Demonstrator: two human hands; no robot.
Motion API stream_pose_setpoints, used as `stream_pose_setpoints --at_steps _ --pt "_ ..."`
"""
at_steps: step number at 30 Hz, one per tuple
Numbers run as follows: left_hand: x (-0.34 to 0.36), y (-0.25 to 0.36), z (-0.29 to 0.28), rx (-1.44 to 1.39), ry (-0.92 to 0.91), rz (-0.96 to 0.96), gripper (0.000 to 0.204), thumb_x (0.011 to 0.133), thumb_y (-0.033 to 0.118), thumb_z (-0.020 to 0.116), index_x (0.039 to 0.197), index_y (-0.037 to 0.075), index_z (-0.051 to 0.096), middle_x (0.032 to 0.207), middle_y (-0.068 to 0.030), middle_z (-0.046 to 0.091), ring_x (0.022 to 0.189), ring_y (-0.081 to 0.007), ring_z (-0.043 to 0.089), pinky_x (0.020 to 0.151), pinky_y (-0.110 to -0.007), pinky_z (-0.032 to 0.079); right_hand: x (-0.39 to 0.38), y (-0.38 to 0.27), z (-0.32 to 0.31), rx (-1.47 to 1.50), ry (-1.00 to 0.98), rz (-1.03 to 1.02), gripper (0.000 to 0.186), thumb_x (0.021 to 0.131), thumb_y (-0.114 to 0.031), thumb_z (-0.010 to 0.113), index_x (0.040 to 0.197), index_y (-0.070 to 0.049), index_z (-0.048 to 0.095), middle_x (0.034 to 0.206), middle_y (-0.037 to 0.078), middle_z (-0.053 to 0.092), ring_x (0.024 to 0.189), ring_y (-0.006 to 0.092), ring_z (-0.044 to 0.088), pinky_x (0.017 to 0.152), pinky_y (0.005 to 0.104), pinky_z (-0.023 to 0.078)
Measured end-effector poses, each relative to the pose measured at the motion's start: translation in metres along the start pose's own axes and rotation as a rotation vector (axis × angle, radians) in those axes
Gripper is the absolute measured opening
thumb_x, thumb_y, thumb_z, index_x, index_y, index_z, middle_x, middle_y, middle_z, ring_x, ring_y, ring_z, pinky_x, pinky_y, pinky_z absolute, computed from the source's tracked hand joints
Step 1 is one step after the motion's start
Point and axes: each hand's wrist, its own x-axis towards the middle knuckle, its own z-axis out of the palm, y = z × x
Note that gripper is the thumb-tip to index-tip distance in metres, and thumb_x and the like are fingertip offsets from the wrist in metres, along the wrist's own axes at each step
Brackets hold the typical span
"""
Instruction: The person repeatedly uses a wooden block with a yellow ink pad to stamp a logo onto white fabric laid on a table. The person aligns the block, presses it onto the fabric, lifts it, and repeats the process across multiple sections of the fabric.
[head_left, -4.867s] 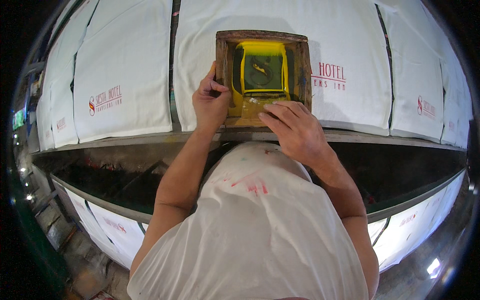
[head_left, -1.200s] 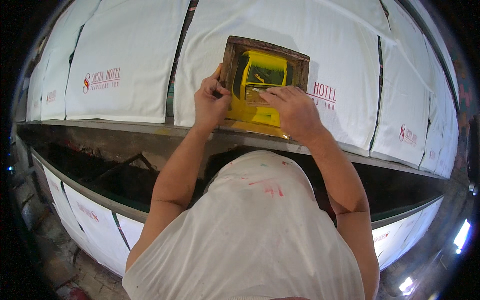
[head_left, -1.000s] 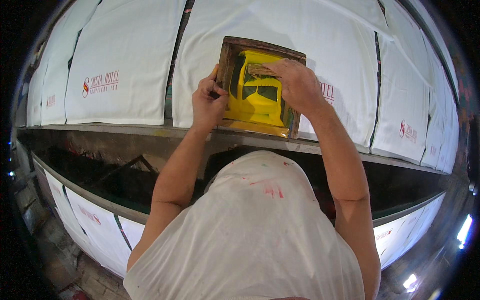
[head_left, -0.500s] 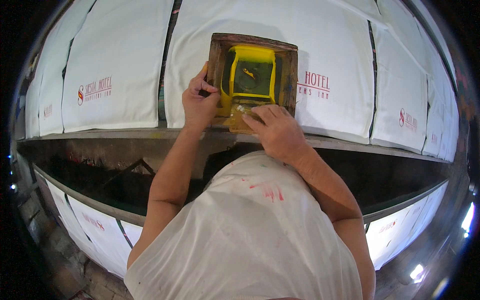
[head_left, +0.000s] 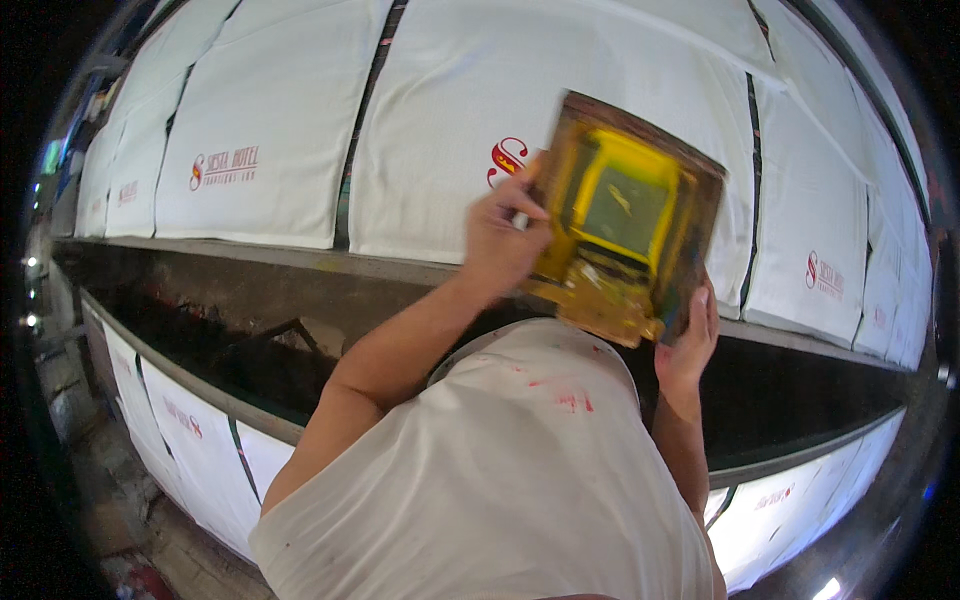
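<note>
Between my hands is a small wooden screen-printing frame [head_left: 712, 195], tilted and raised off the white cloth. Bright yellow ink [head_left: 645, 155] rings the dark green mesh [head_left: 622, 208] inside it. An ink-smeared, amber-coloured block [head_left: 605, 300], possibly a squeegee, rests at the frame's near end. My left hand [head_left: 508, 232] grips the frame's left side, fingers bent round the edge. At the lower right corner my right hand [head_left: 690, 335] holds the frame from the side, partly hidden by it. Left of the frame, a red and yellow emblem [head_left: 508, 160] shows on the cloth.
White cloths [head_left: 270, 110] with red prints lie side by side along a long curved table, dark gaps between them. The table's near edge [head_left: 400, 262] runs in front of me. Behind my arms another table carries more white cloths [head_left: 180, 420].
The frame has been lifted off the cloth, moved right and turned clockwise, uncovering the red and yellow emblem. My right hand has shifted from the amber block to the frame's right side.
</note>
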Motion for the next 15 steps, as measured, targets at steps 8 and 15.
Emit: stream_pose_setpoints --at_steps 8,15 --pt "-0.034 -0.031 0.131 0.020 -0.091 -0.049 0.024 0.081 -0.014 0.074 0.091 0.007 0.067 0.163 -0.0224 0.058 0.147 -0.0244 0.059 0.118 -0.038 0.045 0.012 0.006 -0.128 0.192 0.124 0.093 0.055 0.119 -0.026 0.052 0.164 0.005 0.048 0.151 0.016 0.065 0.135 0.0247 0.066 0.115 0.0402 0.052" --pt "-0.060 -0.036 0.226 0.110 -0.073 -0.135 0.019 0.084 -0.011 0.076 0.097 0.001 0.071 0.169 -0.0203 0.055 0.132 -0.0161 0.065 0.107 -0.033 0.052 0.041 0.004 -0.226 0.256 0.058 0.050 0.053 0.119 -0.023 0.050 0.163 0.006 0.048 0.154 0.018 0.063 0.136 0.0267 0.065 0.117 0.0417 0.051"
